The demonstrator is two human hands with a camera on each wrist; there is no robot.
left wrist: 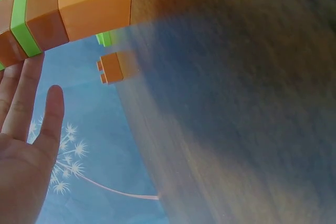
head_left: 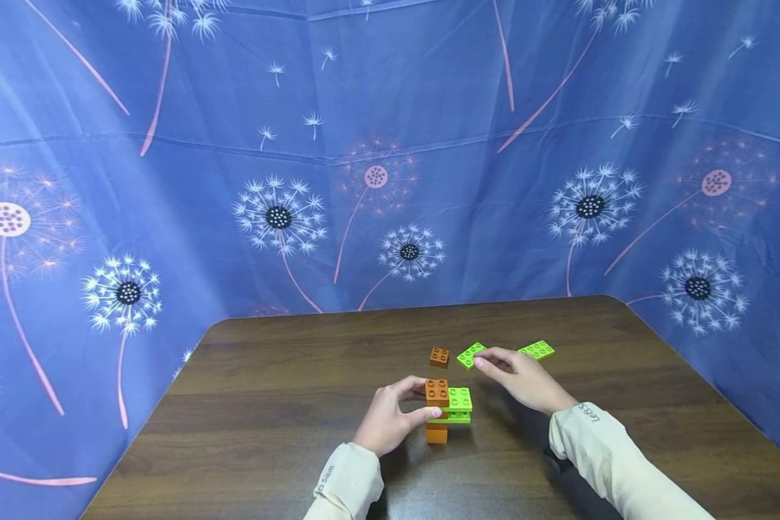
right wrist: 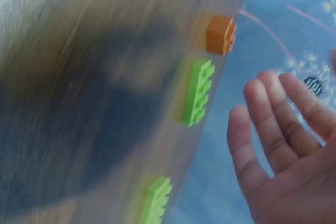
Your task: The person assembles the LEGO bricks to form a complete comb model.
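My left hand (head_left: 390, 415) grips a stack of toy building bricks (head_left: 437, 393), thumb on the near side and fingers behind it. The stack has orange bricks with green plates between them, and the green pieces jut out to the right. In the left wrist view, the stack's orange lower brick (left wrist: 95, 1) shows beside the fingers (left wrist: 31, 95). My right hand (head_left: 516, 375) is just over a thin green brick (head_left: 470, 355), covering its right end in the head view. In the right wrist view its fingers are loosely extended and hold nothing, apart from the green brick (right wrist: 198, 94).
Behind the stack, a loose orange brick (head_left: 439, 357) lies left of the thin green brick. Another thin green brick (head_left: 536, 349) lies beyond the right hand. The brown wooden table (head_left: 266, 412) ends at a blue dandelion-patterned cloth (head_left: 338, 87).
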